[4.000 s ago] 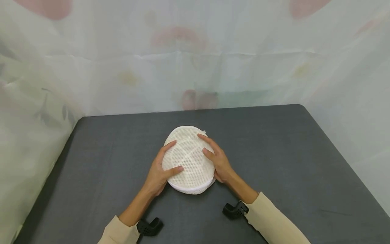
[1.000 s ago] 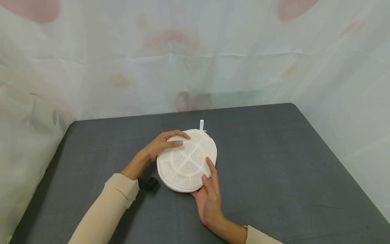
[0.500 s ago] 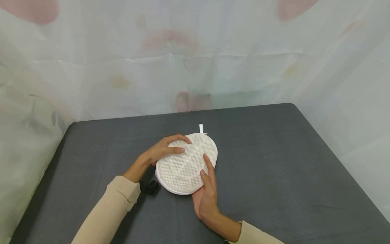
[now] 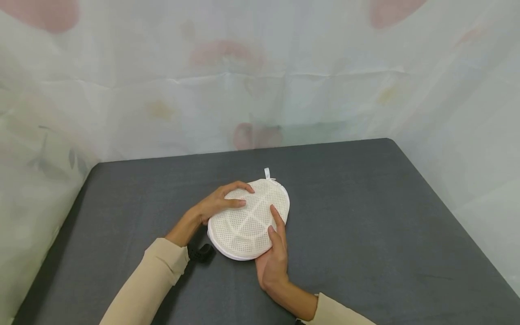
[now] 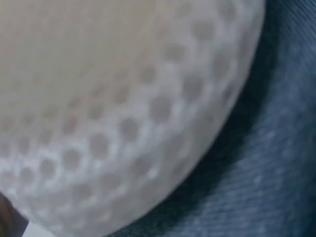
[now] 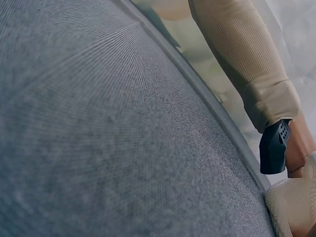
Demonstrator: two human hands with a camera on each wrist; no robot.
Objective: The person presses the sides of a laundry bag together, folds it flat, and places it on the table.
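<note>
A round white mesh pouch lies on the dark grey table, a small white loop tab sticking out at its far edge. My left hand grips the pouch's far left rim, fingers curled over the edge and thumb on top. From the near side my right hand lays two straight fingers on the pouch's top; its thumb is hidden. The mesh pouch fills the left wrist view. In the right wrist view only the pouch's edge shows, at the lower right.
A pale, faintly flowered curtain hangs around the table's far and side edges. A black wrist mount sits by the left sleeve. Bare table cloth spreads to either side of the pouch.
Over four seconds both hands shifted round the pouch, left to the far rim and right to the near edge, and the loop tab came into sight. In the last second the pouch slid slightly nearer.
</note>
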